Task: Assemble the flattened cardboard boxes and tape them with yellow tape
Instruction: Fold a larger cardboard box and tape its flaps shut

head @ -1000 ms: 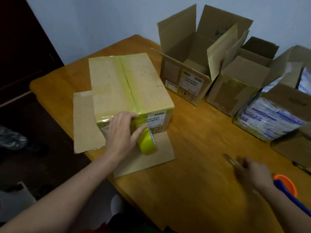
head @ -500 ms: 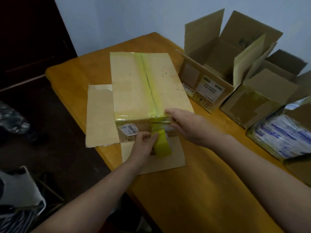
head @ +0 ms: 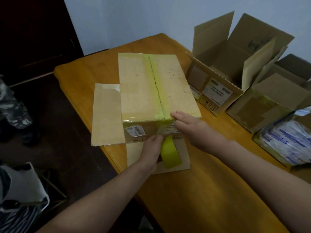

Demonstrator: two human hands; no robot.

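Hands, two, as we list them: left hand (head: pixel 151 152) grips the yellow tape roll (head: pixel 170 153) low against the near face of the closed box (head: pixel 151 88); right hand (head: pixel 190 130) lies flat, fingers straight, pressing the taped near top edge. Box stands on the desk (head: pixel 210 190), close to its left edge. Risks we judge: a tilted roll twists the strip; a hard pull drags the box; weak pressing lets the end lift.

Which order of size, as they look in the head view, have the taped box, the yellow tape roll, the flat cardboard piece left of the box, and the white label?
1. taped box
2. flat cardboard piece, partly under the box
3. yellow tape roll, nearest the camera
4. white label
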